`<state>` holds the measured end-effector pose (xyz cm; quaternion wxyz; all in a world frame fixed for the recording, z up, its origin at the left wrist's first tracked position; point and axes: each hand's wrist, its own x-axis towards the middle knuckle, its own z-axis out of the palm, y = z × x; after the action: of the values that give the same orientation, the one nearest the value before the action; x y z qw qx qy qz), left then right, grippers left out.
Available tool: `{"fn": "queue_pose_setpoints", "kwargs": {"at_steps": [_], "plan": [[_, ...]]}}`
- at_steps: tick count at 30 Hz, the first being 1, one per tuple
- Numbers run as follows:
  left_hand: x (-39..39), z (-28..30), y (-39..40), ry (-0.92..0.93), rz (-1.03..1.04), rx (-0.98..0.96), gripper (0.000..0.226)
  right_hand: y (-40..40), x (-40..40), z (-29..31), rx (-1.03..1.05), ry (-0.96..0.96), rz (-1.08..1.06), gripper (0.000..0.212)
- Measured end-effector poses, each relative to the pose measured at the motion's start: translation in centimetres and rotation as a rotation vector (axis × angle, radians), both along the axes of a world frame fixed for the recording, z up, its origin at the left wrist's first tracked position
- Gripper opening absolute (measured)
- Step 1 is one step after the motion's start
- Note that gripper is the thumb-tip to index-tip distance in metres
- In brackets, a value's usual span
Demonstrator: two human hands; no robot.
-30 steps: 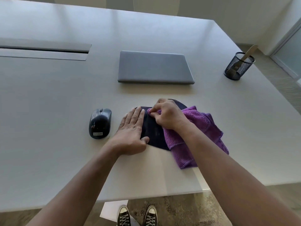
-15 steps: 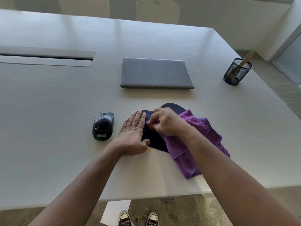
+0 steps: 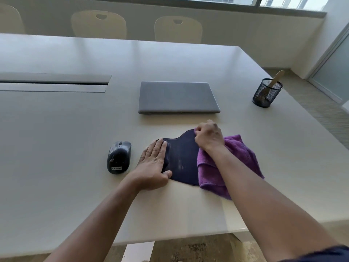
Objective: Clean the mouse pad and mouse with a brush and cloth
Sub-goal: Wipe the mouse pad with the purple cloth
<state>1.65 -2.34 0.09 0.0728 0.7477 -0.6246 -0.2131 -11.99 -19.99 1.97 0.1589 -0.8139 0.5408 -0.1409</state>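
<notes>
Table edges: the near edge of the white table (image 3: 56, 167) ran just below the forearms; the right edge slanted away past the mesh pen holder (image 3: 267, 93).
Open room: bare tabletop lay left of the mouse (image 3: 119, 157) and between the mouse pad (image 3: 182, 159) and the closed grey laptop (image 3: 178, 97); the pen holder stood well apart, near the far right edge.
Left hand: the left hand (image 3: 154, 163) lay flat, fingers straight and together, pressing on the left edge of the mouse pad.
Right hand: the right hand (image 3: 208, 138) had its fingers curled, bunching the purple cloth (image 3: 236, 163) against the pad's far right lobe.
Mouse pad: dark navy, with a curved outline and a raised bump at the far side, it lay near the table's front edge; pale streaks showed on its middle.
Cloth: purple, folded and rumpled, it covered the pad's right side and spilled onto the table.
Mouse: dark grey with a Lenovo label, just left of the left hand, not touching it.
Brush: a wooden-handled brush (image 3: 274, 80) leaned in the pen holder.
</notes>
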Motion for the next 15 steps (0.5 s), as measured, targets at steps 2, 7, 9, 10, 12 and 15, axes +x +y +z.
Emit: {"fn": "queue_pose_setpoints", "kwargs": {"at_steps": [2, 7, 9, 10, 12, 15], "plan": [[0.0, 0.0, 0.0, -0.005, 0.000, 0.001, 0.092, 1.0, 1.1, 0.3, 0.033, -0.040, 0.161, 0.017], [-0.1, 0.2, 0.1, 0.007, 0.005, -0.001, 0.092, 2.6, 1.6, 1.0, 0.268, -0.093, 0.537, 0.010], [-0.1, 0.3, 0.1, -0.003, 0.007, 0.002, 0.092, 1.4, 1.0, 0.9, 0.205, -0.064, 0.480, 0.012], [-0.1, 0.3, 0.0, -0.005, 0.007, 0.005, 0.092, 0.6, 0.5, 0.9, 0.124, -0.024, 0.402, 0.013], [-0.1, 0.3, 0.0, -0.007, 0.008, 0.009, 0.092, -0.7, -0.6, 1.0, 0.011, 0.064, 0.184, 0.015], [-0.1, 0.2, 0.0, -0.004, 0.014, 0.006, 0.092, -0.6, -0.9, 1.0, 0.008, 0.135, 0.022, 0.014]]}}
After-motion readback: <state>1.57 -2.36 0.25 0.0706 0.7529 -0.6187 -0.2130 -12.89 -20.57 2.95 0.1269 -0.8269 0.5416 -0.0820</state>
